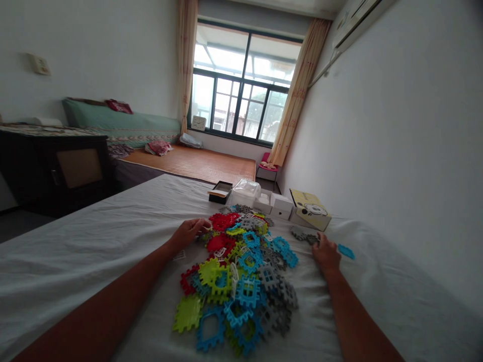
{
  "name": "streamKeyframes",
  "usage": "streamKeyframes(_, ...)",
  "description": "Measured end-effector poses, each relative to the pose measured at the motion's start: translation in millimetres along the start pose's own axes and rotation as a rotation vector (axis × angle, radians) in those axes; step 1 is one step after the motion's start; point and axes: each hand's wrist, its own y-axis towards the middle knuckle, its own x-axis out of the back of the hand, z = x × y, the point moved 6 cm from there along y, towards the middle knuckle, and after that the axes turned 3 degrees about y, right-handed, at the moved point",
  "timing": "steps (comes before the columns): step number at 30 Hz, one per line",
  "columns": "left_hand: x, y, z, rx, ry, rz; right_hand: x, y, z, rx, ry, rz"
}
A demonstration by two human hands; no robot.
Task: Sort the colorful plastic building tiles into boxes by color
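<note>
A heap of plastic interlocking building panels in red, lime green, blue and grey lies on the white sheet, with a blue panel (pixel 248 290) near its middle. At the heap's upper left edge is my left hand (pixel 188 234), its fingers pinched together by a red panel (pixel 222 221); a small pale piece shows at the fingertips, too small to name. On the right, apart from the heap, my right hand (pixel 326 253) closes its fingers on the end of a grey panel (pixel 304 235). Just beyond that hand, a single blue panel (pixel 346 251) lies on the sheet.
Behind the heap stand a black open box (pixel 220 193), a clear plastic container (pixel 246 190), a white box (pixel 281 206) and a yellow cartoon box (pixel 311 210). A wall (pixel 407 151) rises on the right. A dark cabinet (pixel 56 166) stands at the left.
</note>
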Motion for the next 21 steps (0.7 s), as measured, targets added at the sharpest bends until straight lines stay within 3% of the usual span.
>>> streamKeyframes(6, -1, 3, 5, -0.006, 0.001, 0.016, -12, -1, -3, 0.025, -0.007, 0.113)
streamKeyframes(11, -1, 3, 5, -0.014, 0.002, 0.009, -14, 1, 4, 0.152, 0.082, 0.107)
streamKeyframes(16, 0, 0, 0, -0.014, 0.018, 0.003, -5, -1, 2, 0.146, 0.119, 0.033)
streamKeyframes(19, 0, 0, -2, -0.016, 0.024, 0.006, 13, -4, 19, 0.180, 0.235, -0.072)
streamKeyframes(21, 0, 1, -1, -0.015, 0.023, 0.006, 19, -10, 46, 0.294, 0.437, 0.045)
